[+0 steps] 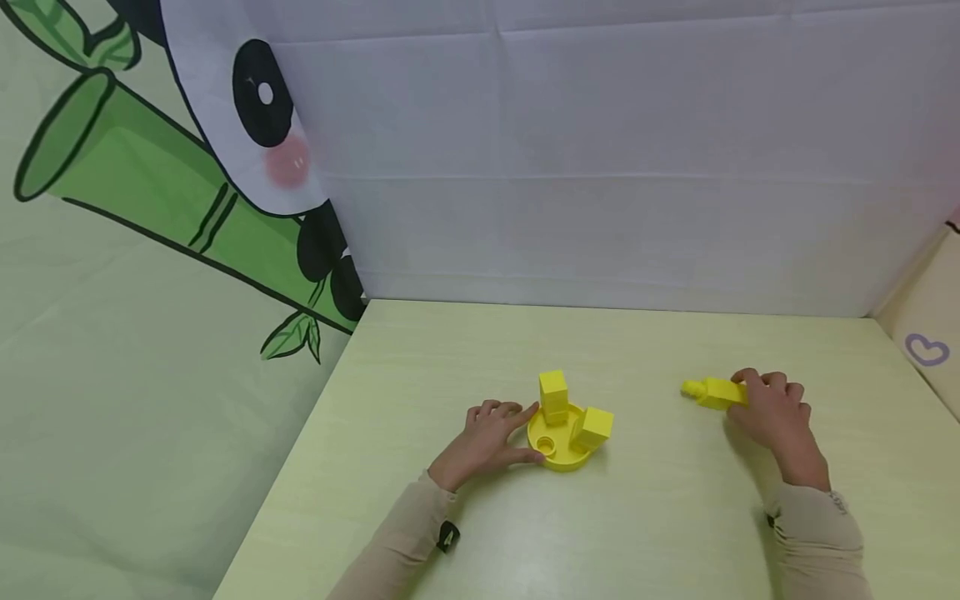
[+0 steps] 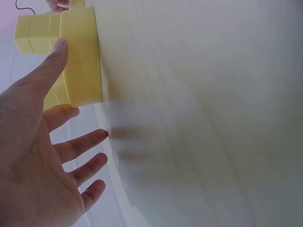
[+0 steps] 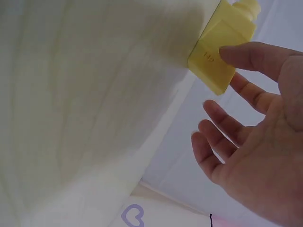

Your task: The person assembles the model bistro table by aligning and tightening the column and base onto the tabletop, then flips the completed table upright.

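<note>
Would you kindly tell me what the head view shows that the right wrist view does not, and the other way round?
Only the head view shows the left hand touching the round yellow base, the two yellow blocks on that base, and the green bamboo print.

Only the right wrist view shows the small marking on the yellow piece and the right hand from its palm side.

Both show the right hand pinching that piece, the pale table and the purple heart.
</note>
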`<state>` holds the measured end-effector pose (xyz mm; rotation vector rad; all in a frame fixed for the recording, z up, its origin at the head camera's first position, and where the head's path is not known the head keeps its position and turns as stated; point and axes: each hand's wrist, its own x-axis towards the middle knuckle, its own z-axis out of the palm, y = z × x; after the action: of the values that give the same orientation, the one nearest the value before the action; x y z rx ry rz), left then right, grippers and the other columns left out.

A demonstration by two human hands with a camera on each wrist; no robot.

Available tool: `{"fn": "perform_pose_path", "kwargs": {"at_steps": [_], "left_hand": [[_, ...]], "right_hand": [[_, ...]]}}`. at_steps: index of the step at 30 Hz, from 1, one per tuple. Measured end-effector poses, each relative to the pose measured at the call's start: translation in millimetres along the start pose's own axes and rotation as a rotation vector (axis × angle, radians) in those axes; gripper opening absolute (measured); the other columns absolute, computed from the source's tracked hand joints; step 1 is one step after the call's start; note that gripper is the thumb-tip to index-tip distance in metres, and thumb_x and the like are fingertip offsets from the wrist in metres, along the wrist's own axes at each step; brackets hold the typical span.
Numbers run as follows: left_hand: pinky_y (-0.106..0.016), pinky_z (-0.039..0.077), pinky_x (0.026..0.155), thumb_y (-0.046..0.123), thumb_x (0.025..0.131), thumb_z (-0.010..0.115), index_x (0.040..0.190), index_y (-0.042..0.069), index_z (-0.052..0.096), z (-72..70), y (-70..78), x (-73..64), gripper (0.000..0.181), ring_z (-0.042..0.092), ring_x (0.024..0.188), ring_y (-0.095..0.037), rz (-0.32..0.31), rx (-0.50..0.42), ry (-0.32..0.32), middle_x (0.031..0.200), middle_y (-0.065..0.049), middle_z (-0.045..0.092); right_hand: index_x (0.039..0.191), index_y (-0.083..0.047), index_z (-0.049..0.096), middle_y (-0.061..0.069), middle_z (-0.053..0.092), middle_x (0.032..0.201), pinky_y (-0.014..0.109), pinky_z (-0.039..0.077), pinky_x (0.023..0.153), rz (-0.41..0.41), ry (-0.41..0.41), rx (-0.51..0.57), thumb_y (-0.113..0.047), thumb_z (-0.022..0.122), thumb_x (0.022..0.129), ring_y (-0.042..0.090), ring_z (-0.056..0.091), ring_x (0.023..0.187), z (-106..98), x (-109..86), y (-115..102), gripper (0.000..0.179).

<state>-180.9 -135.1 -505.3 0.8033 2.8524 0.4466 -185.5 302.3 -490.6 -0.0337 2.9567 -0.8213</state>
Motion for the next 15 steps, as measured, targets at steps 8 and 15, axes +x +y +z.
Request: {"fn": "perform_pose_path", "kwargs": {"at_steps": [8, 15], "left_hand": [[-0.053, 0.031, 0.105, 0.063, 0.091, 0.069, 0.159, 0.021, 0.045, -0.1, 1.8, -0.1, 0.083, 0.044, 0.133, -0.036, -0.007, -0.021, -0.005, 0.149, -0.012, 0.054], [-0.053, 0.030, 0.107, 0.063, 0.092, 0.069, 0.160, 0.022, 0.043, -0.9, 2.0, 1.5, 0.084, 0.043, 0.133, -0.034, -0.015, -0.025, -0.017, 0.149, -0.011, 0.053]], "right_hand": [[0.127, 0.021, 0.045, 0.040, 0.056, 0.111, 0.062, 0.044, 0.074, 0.020, 0.013, -0.079, -0.020, 0.063, 0.096, 0.056, 0.047, 0.096, -6.5, 1.5, 5.5, 0.055], [0.122, 0.016, 0.051, 0.028, 0.064, 0.099, 0.041, 0.048, 0.062, -0.050, 0.019, 0.022, -0.034, 0.068, 0.098, 0.030, 0.061, 0.077, -10.1, -3.7, -19.1, 0.058]]}}
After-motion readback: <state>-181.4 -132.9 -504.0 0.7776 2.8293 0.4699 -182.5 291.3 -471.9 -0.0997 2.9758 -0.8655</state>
